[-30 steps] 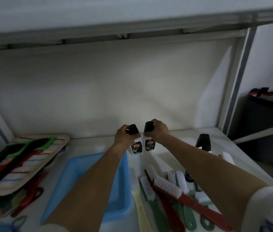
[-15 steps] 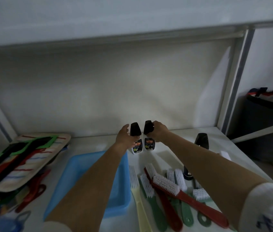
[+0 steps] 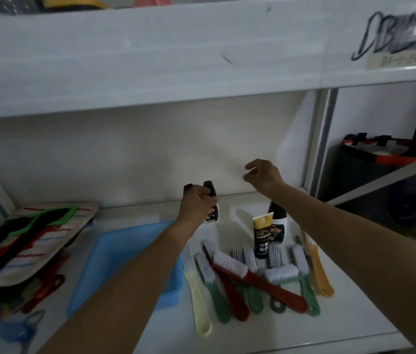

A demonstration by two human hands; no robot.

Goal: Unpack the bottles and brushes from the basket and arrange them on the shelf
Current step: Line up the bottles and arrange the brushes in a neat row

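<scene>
Two small white bottles with black caps (image 3: pixel 210 191) stand side by side at the back of the white shelf (image 3: pixel 291 330). My left hand (image 3: pixel 196 204) is closed around them, and it hides most of the left bottle. My right hand (image 3: pixel 263 175) hovers higher and to the right, fingers apart, holding nothing. A yellow-and-black tube (image 3: pixel 261 236) and a taller black-topped bottle (image 3: pixel 278 221) stand below my right wrist. Several brushes (image 3: pixel 229 264) with white bristles and green, red, cream and orange handles lie fanned out in front. The blue basket (image 3: pixel 115 261) sits under my left forearm.
A striped board (image 3: pixel 35 238) with black, green and red items leans at the left, with red and blue utensils below it. The upper shelf's front edge (image 3: pixel 201 60) hangs overhead. A dark bin with an orange rim (image 3: pixel 380 159) stands beyond the right post.
My right hand has let go of the right bottle and lifted up to the right. My left hand now covers both bottles. The view pulled back, showing the tube and more brushes.
</scene>
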